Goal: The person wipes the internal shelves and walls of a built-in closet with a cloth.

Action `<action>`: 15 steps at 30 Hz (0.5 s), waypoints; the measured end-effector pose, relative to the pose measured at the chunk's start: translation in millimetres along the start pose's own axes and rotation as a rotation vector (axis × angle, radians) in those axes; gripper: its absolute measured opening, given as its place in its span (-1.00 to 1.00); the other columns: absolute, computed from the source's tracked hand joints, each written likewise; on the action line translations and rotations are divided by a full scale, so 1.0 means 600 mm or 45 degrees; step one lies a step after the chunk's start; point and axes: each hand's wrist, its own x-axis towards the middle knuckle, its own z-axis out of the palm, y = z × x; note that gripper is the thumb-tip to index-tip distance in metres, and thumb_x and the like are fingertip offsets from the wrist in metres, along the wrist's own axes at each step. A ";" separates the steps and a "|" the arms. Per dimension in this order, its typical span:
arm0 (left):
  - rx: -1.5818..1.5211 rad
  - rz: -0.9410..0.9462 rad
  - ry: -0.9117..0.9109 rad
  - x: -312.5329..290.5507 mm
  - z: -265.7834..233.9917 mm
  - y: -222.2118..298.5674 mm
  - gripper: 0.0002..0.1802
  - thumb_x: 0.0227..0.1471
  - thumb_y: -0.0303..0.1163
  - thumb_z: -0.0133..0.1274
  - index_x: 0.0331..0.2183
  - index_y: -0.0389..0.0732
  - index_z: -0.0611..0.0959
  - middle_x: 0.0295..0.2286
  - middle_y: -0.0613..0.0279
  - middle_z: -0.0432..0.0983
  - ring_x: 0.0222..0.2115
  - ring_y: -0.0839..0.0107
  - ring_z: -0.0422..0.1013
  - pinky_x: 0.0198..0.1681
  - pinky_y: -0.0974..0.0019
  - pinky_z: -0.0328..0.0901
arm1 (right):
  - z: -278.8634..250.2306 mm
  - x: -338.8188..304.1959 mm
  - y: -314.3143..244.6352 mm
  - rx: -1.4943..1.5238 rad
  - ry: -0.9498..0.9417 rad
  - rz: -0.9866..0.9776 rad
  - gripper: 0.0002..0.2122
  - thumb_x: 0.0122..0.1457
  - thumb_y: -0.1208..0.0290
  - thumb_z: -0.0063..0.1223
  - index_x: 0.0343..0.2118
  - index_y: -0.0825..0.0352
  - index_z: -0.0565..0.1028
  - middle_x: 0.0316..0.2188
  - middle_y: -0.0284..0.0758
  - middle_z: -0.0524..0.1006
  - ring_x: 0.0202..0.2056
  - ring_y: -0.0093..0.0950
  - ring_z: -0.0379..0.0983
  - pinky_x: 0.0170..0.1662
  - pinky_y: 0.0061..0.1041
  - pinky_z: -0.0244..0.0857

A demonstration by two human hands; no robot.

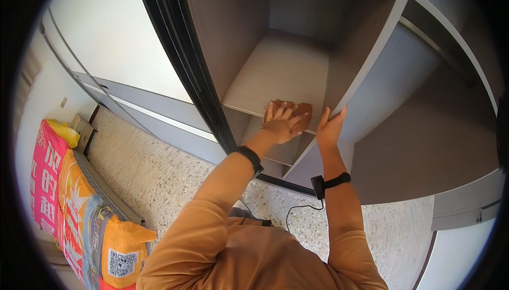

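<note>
My left hand (282,124) lies over a brown cloth (305,114), pressing it with spread fingers onto the front edge of a light wood-grain shelf (289,70). Part of the cloth is hidden under the palm. Just to the right, my right hand (331,130) grips the front edge of the upright divider panel (377,40), thumb on one side and fingers on the other. Both hands are at an open wardrobe, whose lower compartment (280,151) shows below the shelf.
A black door frame (183,59) runs along the wardrobe's left side, beside a pale sliding door (119,30). Colourful printed bags (79,205) stand at the left on the speckled floor (143,149). A thin black cable (297,208) hangs from a black band (336,180) on my right wrist.
</note>
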 end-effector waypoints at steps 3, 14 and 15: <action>-0.054 0.073 0.137 -0.009 -0.010 -0.060 -0.23 0.08 0.23 -0.07 0.27 0.33 0.15 0.32 0.27 -0.13 0.34 0.14 -0.28 0.29 -0.27 -0.50 | -0.001 -0.003 0.007 -0.047 0.050 -0.008 -0.52 0.29 0.51 -0.13 0.21 0.51 0.05 0.03 0.06 0.32 0.03 -0.06 0.30 0.11 -0.27 0.17; 0.030 0.217 0.956 -0.051 0.051 -0.178 -0.29 -0.24 -0.21 0.26 0.07 0.19 0.52 0.09 0.29 0.33 0.11 0.18 0.20 0.21 -0.22 -0.15 | 0.011 -0.013 0.048 -0.502 0.413 -0.258 -0.44 0.25 0.51 -0.04 0.21 0.54 -0.03 0.05 0.07 0.21 0.03 -0.12 0.23 0.16 -0.27 0.07; 0.049 0.220 0.978 -0.048 0.065 -0.188 -0.28 -0.25 -0.24 0.26 0.07 0.18 0.52 0.08 0.28 0.34 0.11 0.17 0.20 0.21 -0.22 -0.16 | 0.013 -0.011 0.051 -0.496 0.425 -0.255 -0.44 0.25 0.52 -0.04 0.21 0.53 -0.03 0.06 0.06 0.20 0.04 -0.13 0.22 0.16 -0.27 0.06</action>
